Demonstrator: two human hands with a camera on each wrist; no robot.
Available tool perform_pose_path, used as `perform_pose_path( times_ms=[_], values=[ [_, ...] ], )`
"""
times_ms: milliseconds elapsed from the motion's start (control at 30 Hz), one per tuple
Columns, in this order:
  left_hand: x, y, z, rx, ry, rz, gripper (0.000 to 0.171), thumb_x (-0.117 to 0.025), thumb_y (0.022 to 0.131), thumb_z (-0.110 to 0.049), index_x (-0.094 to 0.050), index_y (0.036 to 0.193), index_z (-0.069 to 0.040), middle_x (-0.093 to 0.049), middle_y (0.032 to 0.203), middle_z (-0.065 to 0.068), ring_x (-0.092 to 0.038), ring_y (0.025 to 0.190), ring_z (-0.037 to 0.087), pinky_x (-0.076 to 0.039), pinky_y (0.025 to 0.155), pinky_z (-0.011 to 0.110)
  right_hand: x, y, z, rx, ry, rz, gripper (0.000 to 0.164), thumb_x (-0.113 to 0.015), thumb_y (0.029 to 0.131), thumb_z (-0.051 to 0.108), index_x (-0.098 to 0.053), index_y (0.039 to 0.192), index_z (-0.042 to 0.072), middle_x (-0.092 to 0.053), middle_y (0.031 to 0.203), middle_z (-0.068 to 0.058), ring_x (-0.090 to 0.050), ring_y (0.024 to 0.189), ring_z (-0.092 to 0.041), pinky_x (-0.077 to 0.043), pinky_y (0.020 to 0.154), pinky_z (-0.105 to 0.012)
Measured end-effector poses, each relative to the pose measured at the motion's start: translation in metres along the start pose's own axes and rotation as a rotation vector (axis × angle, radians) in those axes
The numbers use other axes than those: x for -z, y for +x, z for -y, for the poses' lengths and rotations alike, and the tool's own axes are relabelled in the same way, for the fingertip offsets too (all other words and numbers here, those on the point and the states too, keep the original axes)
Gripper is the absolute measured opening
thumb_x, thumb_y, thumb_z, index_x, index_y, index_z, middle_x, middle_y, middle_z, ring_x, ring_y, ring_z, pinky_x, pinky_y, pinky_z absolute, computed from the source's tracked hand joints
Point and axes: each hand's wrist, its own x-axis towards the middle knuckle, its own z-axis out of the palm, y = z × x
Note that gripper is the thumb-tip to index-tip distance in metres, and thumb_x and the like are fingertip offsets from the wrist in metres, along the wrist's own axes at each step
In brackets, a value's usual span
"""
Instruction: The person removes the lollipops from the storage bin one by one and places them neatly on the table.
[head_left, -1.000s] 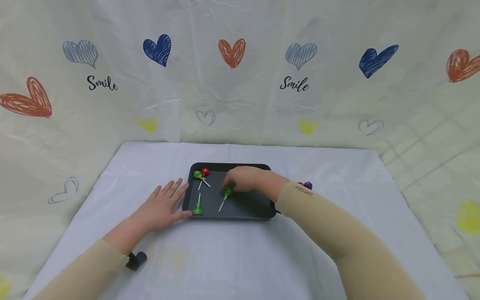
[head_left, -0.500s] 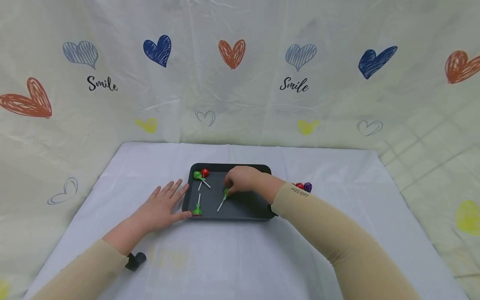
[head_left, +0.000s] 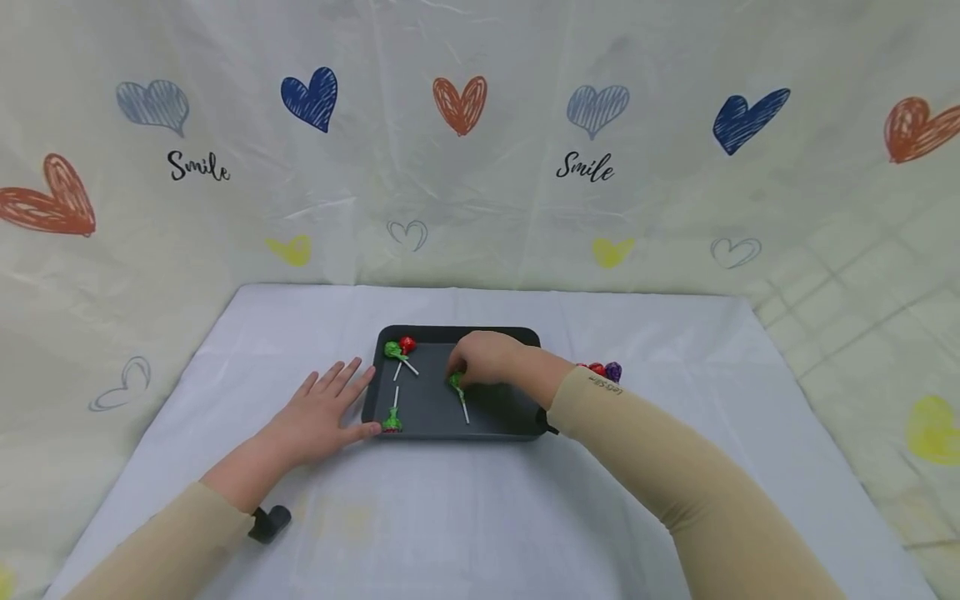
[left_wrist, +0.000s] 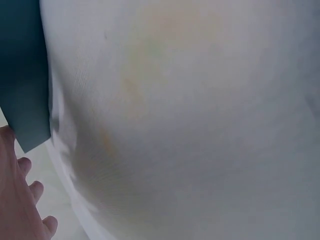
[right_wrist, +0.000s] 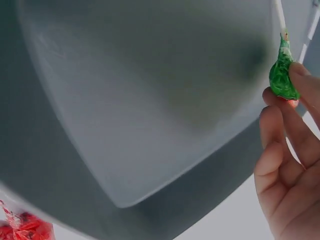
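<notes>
Over the middle of a dark grey tray (head_left: 427, 408), my right hand (head_left: 486, 358) pinches a green-wrapped lollipop (right_wrist: 283, 80) by its candy end, between thumb and fingertips. Its white stick points toward the tray's near side in the head view. My left hand (head_left: 318, 417) lies with fingers spread beside the tray, thumb at the near left corner. Along the tray's left side lie a green lollipop (head_left: 392, 349) and a red lollipop (head_left: 407, 343) with crossed sticks at the back. Another green lollipop (head_left: 392, 419) sits in the near left corner, stick pointing away.
Right of the tray, partly behind the right forearm, are red lollipops (head_left: 597, 368) and a purple lollipop (head_left: 613, 371). A white cloth (head_left: 420, 517) covers the table. Behind it hangs a backdrop (head_left: 510, 208) printed with hearts.
The pinched lollipop's stick has swung from pointing near-left to pointing slightly near-right. My right hand closed on its candy end, while my left hand stayed in place.
</notes>
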Motion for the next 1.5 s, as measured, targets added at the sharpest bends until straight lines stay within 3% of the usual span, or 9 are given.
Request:
perform_pose_path(
  times_ms=[433, 633, 833, 1100, 1367, 1500],
  values=[
    [0.008, -0.003, -0.003, -0.001, 0.006, -0.011, 0.096, -0.049, 0.089, -0.074, -0.020, 0.160, -0.016, -0.014, 0.165, 0.015, -0.012, 0.149, 0.041, -0.010, 0.116, 0.064, 0.022, -0.025, -0.019, 0.011, 0.130, -0.105, 0.033, -0.071, 0.092, 0.018, -0.072, 0.124, 0.019, -0.069, 0.119, 0.006, -0.062, 0.113, -0.015, -0.048, 0.098, -0.033],
    [0.007, -0.004, -0.002, 0.000, 0.002, -0.010, 0.096, -0.049, 0.089, -0.074, -0.020, 0.160, -0.016, -0.014, 0.165, 0.014, -0.011, 0.150, 0.040, -0.009, 0.117, 0.063, 0.029, -0.046, -0.038, -0.048, 0.201, -0.160, 0.032, -0.073, 0.092, 0.022, -0.073, 0.123, 0.022, -0.069, 0.115, 0.007, -0.061, 0.105, -0.012, -0.051, 0.094, -0.033],
    [0.004, -0.003, -0.002, 0.001, -0.009, -0.010, 0.097, -0.049, 0.089, -0.075, -0.020, 0.160, -0.016, -0.013, 0.165, 0.014, -0.011, 0.150, 0.040, -0.009, 0.117, 0.063, 0.032, -0.073, -0.058, -0.135, 0.262, -0.209, 0.031, -0.073, 0.091, 0.023, -0.073, 0.123, 0.024, -0.068, 0.118, 0.005, -0.061, 0.105, -0.017, -0.053, 0.092, -0.037],
    [0.004, -0.003, -0.002, -0.012, -0.016, -0.018, 0.096, -0.048, 0.089, -0.074, -0.020, 0.160, -0.016, -0.013, 0.165, 0.013, -0.011, 0.150, 0.040, -0.009, 0.117, 0.064, 0.021, -0.116, -0.098, -0.207, 0.300, -0.247, 0.032, -0.072, 0.092, 0.023, -0.072, 0.124, 0.020, -0.069, 0.123, -0.002, -0.061, 0.102, -0.020, -0.053, 0.081, -0.035],
    [0.004, -0.004, -0.003, -0.009, -0.036, -0.016, 0.098, -0.048, 0.088, -0.076, -0.021, 0.160, -0.015, -0.012, 0.165, 0.014, -0.011, 0.150, 0.040, -0.008, 0.117, 0.063, 0.005, -0.160, -0.142, -0.294, 0.281, -0.230, 0.033, -0.070, 0.093, 0.021, -0.071, 0.125, 0.014, -0.067, 0.126, -0.011, -0.058, 0.114, -0.031, -0.053, 0.088, -0.046],
    [0.002, -0.003, -0.001, -0.003, -0.033, -0.010, 0.099, -0.047, 0.087, -0.077, -0.019, 0.160, -0.017, -0.010, 0.166, 0.012, -0.009, 0.150, 0.039, -0.007, 0.118, 0.062, -0.001, -0.180, -0.162, -0.307, 0.272, -0.234, 0.032, -0.070, 0.093, 0.019, -0.071, 0.124, 0.011, -0.067, 0.125, -0.013, -0.059, 0.105, -0.029, -0.053, 0.082, -0.041]
  ],
)
